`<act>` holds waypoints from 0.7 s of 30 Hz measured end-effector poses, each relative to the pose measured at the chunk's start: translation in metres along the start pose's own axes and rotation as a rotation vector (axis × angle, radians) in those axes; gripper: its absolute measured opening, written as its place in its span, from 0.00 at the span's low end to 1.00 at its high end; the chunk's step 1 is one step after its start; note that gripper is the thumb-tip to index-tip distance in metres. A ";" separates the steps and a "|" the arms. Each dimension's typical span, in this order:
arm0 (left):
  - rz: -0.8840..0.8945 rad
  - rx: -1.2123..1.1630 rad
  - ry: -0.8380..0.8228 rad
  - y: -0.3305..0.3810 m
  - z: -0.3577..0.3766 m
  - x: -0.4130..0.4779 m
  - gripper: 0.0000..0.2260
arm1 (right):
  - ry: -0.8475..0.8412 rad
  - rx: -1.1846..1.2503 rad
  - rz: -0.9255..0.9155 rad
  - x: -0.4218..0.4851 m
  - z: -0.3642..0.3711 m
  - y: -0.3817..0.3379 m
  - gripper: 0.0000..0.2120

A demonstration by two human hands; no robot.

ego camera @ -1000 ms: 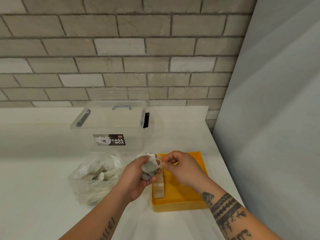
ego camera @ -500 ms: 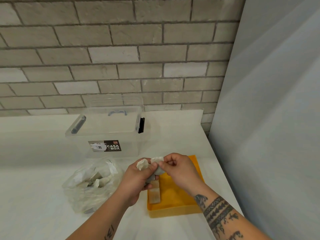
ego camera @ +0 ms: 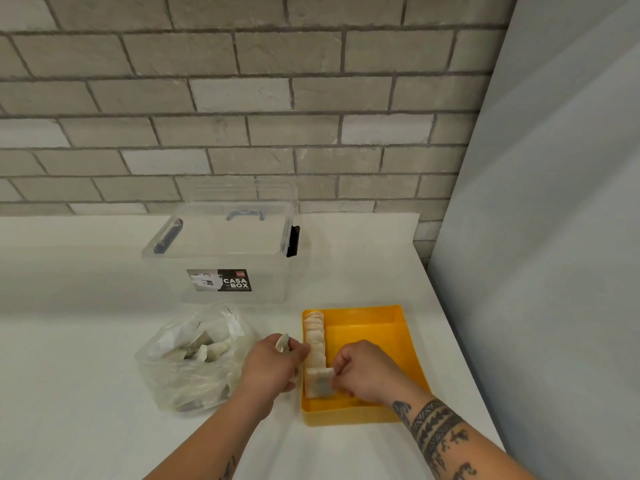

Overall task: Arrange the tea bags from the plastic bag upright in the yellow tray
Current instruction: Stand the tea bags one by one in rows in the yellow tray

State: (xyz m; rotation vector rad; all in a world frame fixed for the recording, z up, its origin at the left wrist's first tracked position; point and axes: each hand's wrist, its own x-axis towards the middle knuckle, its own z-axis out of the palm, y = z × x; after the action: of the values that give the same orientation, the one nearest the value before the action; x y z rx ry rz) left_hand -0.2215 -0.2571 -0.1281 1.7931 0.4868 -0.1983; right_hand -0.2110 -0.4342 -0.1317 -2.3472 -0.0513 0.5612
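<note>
A yellow tray (ego camera: 377,327) sits on the white counter at the right. A row of tea bags (ego camera: 314,337) stands upright along its left wall. My right hand (ego camera: 363,372) pinches one tea bag (ego camera: 320,384) at the near end of that row, inside the tray. My left hand (ego camera: 273,365) is just left of the tray's rim and grips more tea bags (ego camera: 282,342), whose white edge shows above the fingers. The clear plastic bag (ego camera: 194,358) with several loose tea bags lies to the left of both hands.
A clear plastic storage box (ego camera: 225,258) with a "CASA BOX" label stands behind the bag and tray. A brick wall runs along the back. A grey panel (ego camera: 536,271) bounds the counter on the right, close to the tray.
Both hands have come down from above the tray. The right hand drew one tea bag away from the left hand's bunch and brought it to the near end of the row.
</note>
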 end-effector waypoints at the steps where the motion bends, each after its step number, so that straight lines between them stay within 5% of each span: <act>1: -0.017 0.008 -0.007 -0.003 0.001 0.001 0.06 | -0.025 -0.028 0.026 0.000 0.004 -0.002 0.08; 21: -0.047 -0.164 -0.055 0.006 -0.007 -0.003 0.05 | 0.039 -0.198 0.116 0.007 0.017 -0.012 0.13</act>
State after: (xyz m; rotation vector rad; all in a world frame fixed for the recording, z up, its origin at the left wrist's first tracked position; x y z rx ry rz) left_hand -0.2226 -0.2525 -0.1195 1.6129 0.4928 -0.2333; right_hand -0.2104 -0.4126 -0.1375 -2.5653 0.0503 0.5902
